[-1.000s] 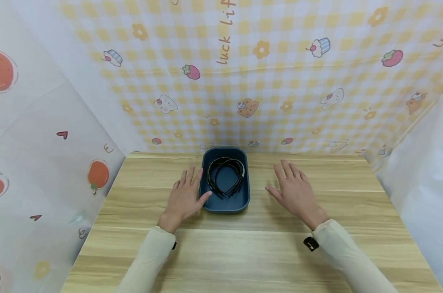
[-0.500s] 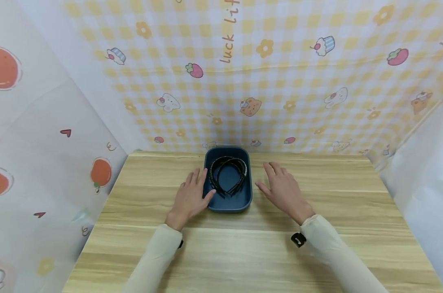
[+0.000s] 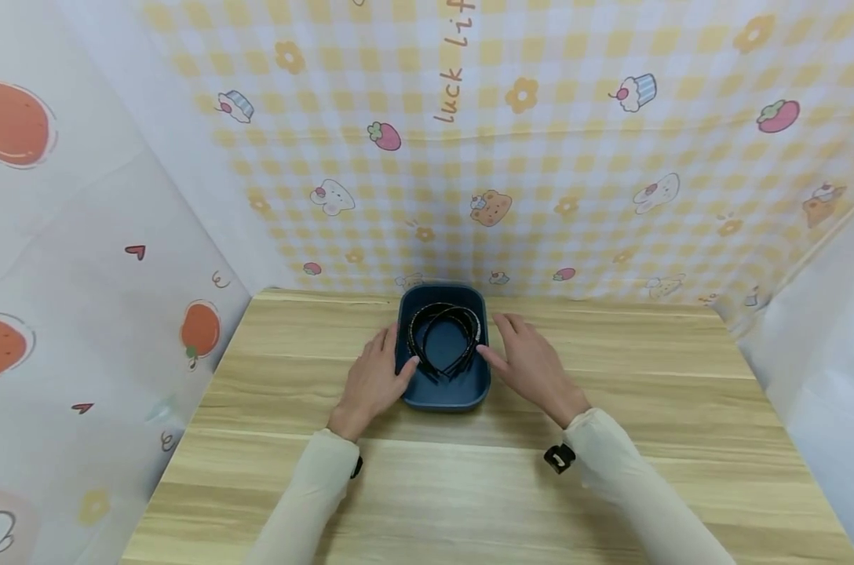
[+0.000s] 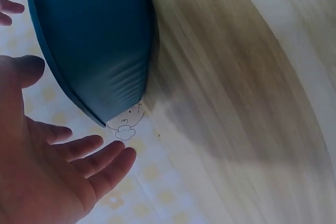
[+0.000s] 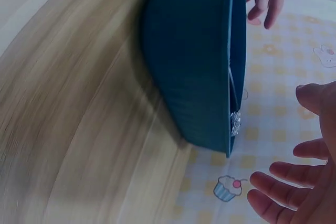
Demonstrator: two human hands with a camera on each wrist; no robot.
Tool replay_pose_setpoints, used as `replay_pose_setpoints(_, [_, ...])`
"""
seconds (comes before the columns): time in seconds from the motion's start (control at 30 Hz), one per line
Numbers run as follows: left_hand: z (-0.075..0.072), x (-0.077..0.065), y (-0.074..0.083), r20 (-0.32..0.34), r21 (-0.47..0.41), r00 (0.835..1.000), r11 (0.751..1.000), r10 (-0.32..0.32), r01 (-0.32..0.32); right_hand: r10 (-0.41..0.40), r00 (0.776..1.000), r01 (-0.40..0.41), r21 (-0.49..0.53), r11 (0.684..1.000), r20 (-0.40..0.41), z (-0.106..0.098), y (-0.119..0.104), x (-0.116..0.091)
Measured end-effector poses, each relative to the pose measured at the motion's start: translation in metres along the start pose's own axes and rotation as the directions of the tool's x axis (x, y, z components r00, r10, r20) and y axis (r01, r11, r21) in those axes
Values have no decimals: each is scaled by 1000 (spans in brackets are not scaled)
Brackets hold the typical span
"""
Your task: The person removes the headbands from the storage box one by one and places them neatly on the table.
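A dark blue rectangular tub [image 3: 444, 399] stands on the table near the back wall. Several black headbands [image 3: 444, 311] lie overlapping in it; one has a silvery sparkling stretch [image 5: 235, 123], visible over the rim in the right wrist view. My left hand [image 3: 374, 380] is at the tub's left side, thumb over the rim, fingers extended and holding nothing. On the other side, my right hand [image 3: 535, 367] has its thumb tip over the right rim and its fingers outside. In both wrist views, a gap shows between the fingers and the tub wall [image 4: 94, 40].
The wood-grain table [image 3: 441, 494] reaches toward me on all near sides of the tub. Behind it hangs a yellow checked cloth [image 3: 427, 173]. A white printed sheet [image 3: 116, 314] bounds the left, and a white sheet [image 3: 815, 337] the right.
The right hand has moved left, from well clear of the tub to its right rim. The left hand has shifted slightly closer. The tub and headbands stay in place.
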State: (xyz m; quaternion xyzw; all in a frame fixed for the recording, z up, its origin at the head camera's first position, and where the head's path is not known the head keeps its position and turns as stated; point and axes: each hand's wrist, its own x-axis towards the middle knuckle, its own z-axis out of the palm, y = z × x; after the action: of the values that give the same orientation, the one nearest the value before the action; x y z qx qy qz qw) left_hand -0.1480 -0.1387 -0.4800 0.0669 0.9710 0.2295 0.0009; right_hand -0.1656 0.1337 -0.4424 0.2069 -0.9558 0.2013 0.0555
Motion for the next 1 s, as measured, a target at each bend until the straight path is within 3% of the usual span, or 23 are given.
replay_pose_setpoints(0.3, [9,4,9,-64,-117,993,989,-97,89,64,996,-71,135,988,55,5,-12,10])
replay_pose_setpoints(0.57, [20,4,13,-72,-175,987,976,-146,132,119,982,-161,323,933,146,12,-17,16])
replay_pose_setpoints(1.0, [28,9,13,-125,-171,977,973,-174,152,242,949,-304,383,872,203,14,-28,30])
